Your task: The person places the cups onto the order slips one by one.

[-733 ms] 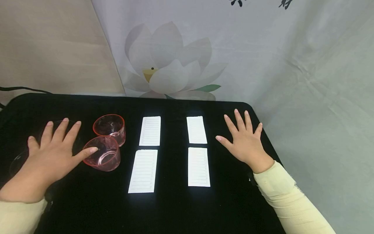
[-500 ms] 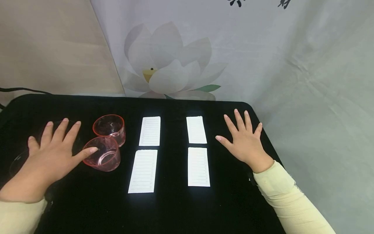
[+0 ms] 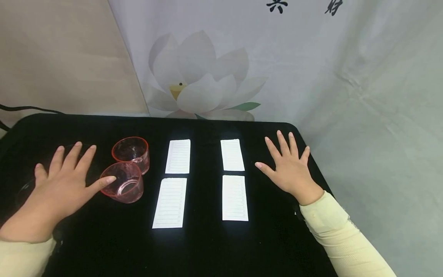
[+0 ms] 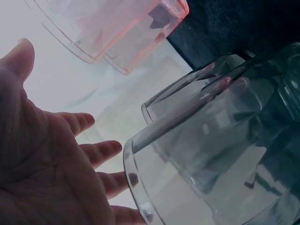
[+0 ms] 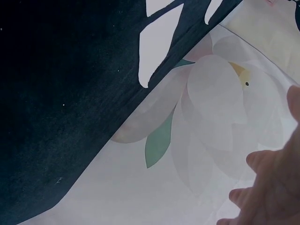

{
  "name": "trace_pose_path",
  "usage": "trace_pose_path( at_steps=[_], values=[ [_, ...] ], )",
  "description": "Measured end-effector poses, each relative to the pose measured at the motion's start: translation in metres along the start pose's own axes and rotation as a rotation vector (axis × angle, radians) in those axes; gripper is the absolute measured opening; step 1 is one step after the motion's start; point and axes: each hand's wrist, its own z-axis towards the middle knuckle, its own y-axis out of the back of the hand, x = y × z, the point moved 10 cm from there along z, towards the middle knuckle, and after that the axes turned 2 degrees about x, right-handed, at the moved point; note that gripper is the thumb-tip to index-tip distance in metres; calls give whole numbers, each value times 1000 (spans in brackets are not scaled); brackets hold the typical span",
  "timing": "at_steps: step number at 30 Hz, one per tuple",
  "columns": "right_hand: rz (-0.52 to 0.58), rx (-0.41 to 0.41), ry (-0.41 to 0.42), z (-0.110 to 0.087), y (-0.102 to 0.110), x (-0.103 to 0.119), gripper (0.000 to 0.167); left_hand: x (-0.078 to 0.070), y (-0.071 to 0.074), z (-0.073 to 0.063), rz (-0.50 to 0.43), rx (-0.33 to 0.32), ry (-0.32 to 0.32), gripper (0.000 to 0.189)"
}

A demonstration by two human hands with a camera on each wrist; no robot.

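Note:
My left hand (image 3: 60, 188) is spread flat, palm down, at the table's left and holds nothing. Under and around it stand two clear cups (image 4: 211, 145), which show plainly only in the left wrist view. Its thumb overlaps the rim of the nearer pink cup (image 3: 129, 190) in the head view. A second pink cup (image 3: 140, 161) with a bright red rim is just behind that one. On the far side, my right hand (image 3: 290, 171) is also spread with straight fingers, beside the lined white slips, and grips nothing.
Several lined paper slips lie in two columns mid-table, the near left slip (image 3: 169, 204) and near right slip (image 3: 235, 198) among them. A lotus-printed cloth (image 3: 204, 77) hangs behind the black table (image 3: 207, 250). At the left back runs a dark cable (image 3: 31, 108).
The head view has tilted up a little, so the backdrop sits slightly lower. Both hands, the cups and the paper slips keep their places.

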Motion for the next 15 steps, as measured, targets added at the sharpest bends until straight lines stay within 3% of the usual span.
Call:
trace_pose_path(
  at_steps=[15],
  values=[
    [18,-14,22,-1,-3,1,85,-3,2,-6,-21,-31,-12,102]
  ],
)
